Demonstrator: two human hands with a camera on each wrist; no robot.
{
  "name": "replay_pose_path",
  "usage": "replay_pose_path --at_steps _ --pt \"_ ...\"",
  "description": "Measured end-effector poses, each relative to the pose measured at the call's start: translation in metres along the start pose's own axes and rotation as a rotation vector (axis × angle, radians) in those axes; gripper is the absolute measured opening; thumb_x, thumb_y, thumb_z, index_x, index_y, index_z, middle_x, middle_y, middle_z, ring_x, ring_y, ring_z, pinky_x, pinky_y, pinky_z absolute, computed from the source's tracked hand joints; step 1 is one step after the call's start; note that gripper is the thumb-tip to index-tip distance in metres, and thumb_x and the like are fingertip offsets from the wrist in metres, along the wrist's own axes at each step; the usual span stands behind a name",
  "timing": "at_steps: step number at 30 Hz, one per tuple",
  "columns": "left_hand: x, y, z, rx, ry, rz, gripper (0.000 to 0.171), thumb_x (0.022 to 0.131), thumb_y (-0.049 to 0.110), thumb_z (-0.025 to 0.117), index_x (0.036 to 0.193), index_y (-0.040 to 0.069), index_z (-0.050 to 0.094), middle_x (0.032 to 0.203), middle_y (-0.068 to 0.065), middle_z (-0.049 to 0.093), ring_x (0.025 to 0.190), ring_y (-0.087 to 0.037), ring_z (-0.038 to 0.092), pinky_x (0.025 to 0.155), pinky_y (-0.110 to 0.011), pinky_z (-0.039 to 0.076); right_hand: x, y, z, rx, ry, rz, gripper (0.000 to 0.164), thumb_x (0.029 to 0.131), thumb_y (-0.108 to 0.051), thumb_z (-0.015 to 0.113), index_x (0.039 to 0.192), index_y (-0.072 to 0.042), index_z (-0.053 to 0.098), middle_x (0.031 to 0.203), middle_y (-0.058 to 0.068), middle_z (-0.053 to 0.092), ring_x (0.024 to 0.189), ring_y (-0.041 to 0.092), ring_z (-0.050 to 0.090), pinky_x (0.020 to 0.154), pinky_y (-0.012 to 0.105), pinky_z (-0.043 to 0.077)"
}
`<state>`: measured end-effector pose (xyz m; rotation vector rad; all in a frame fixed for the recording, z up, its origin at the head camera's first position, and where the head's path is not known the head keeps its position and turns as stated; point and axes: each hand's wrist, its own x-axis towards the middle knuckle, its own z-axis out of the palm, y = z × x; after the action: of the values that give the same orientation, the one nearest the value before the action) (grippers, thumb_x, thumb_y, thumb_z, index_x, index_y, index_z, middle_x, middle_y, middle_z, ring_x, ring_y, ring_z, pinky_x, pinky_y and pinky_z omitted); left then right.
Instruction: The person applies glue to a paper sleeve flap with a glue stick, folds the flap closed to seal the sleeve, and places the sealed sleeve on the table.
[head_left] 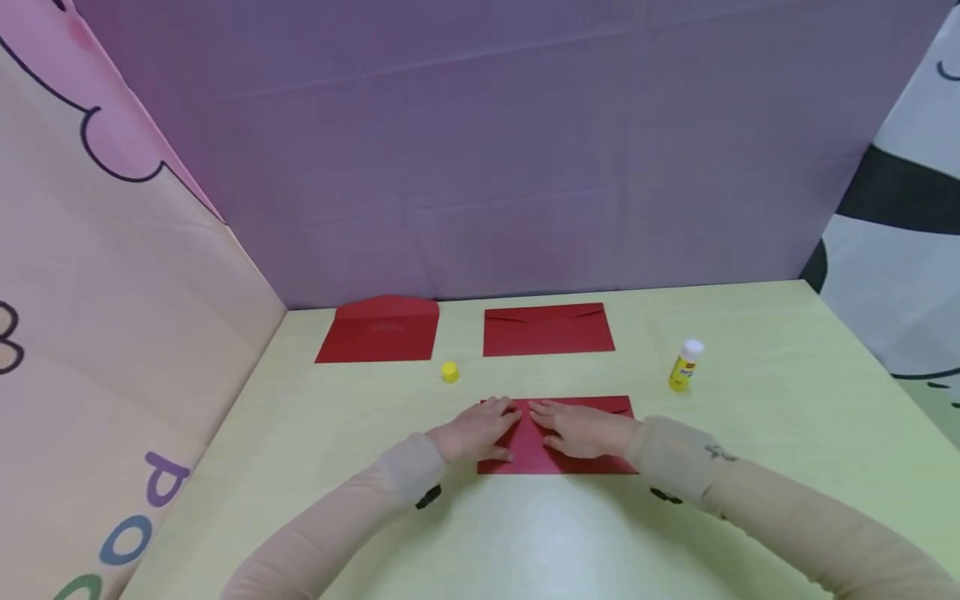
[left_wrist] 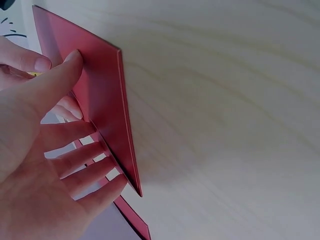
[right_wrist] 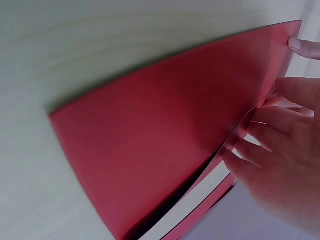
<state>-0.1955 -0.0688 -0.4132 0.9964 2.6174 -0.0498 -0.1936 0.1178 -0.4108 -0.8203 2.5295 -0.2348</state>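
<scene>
A red envelope lies on the table in front of the person, its long edge with the folded flap on the far side. On its left half rests the left hand, palm down. The right hand lies on the right half, fingertips close to the left hand's. In the left wrist view, the left thumb touches the envelope's face while the other fingers reach its flap edge. The right wrist view shows the right fingers extended along the flap edge, where a narrow gap shows under the flap towards the corner.
Farther back, a red envelope with its flap up lies at left, and another with its flap folded down lies beside it. A yellow cap sits left of centre. A yellow-and-white glue stick stands at right. Cloth-covered partitions surround the table.
</scene>
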Motion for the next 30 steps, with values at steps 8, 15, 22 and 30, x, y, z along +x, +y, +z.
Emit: replay_pose_path --at_steps 8,15,22,30 --pt "0.0 0.0 0.0 -0.022 -0.006 -0.016 0.066 0.079 0.042 0.061 0.132 0.009 0.041 0.131 -0.007 0.038 0.115 -0.018 0.039 0.095 -0.027 0.037 -0.003 0.006 0.002 0.039 -0.011 0.008 0.06 0.085 -0.033 0.056 0.138 -0.016 0.032 0.144 0.0 0.025 0.132 0.02 0.02 0.1 0.039 0.032" --pt "0.001 -0.002 0.001 -0.018 -0.002 -0.013 0.065 0.079 0.041 0.061 0.132 0.008 0.041 0.132 -0.007 0.038 0.114 -0.018 0.039 0.095 -0.026 0.037 -0.013 0.017 0.006 0.076 0.001 0.026 0.059 0.086 -0.032 0.055 0.138 -0.016 0.032 0.144 -0.001 0.026 0.131 0.021 0.022 0.1 0.04 0.031" --pt "0.0 -0.002 0.001 -0.02 0.005 0.0 0.066 0.079 0.041 0.061 0.132 0.007 0.041 0.132 -0.007 0.037 0.114 -0.018 0.038 0.094 -0.025 0.037 -0.024 0.029 0.006 0.106 0.015 0.038 0.054 0.088 -0.028 0.053 0.137 -0.013 0.034 0.143 0.003 0.027 0.131 0.023 0.023 0.1 0.041 0.031" --pt "0.0 -0.001 0.001 -0.018 0.011 0.013 0.066 0.079 0.041 0.06 0.132 0.007 0.04 0.132 -0.007 0.036 0.115 -0.017 0.038 0.095 -0.025 0.036 -0.034 0.044 0.006 0.132 0.045 0.01 0.05 0.088 -0.021 0.053 0.134 -0.006 0.038 0.142 0.011 0.029 0.128 0.031 0.027 0.096 0.047 0.034"
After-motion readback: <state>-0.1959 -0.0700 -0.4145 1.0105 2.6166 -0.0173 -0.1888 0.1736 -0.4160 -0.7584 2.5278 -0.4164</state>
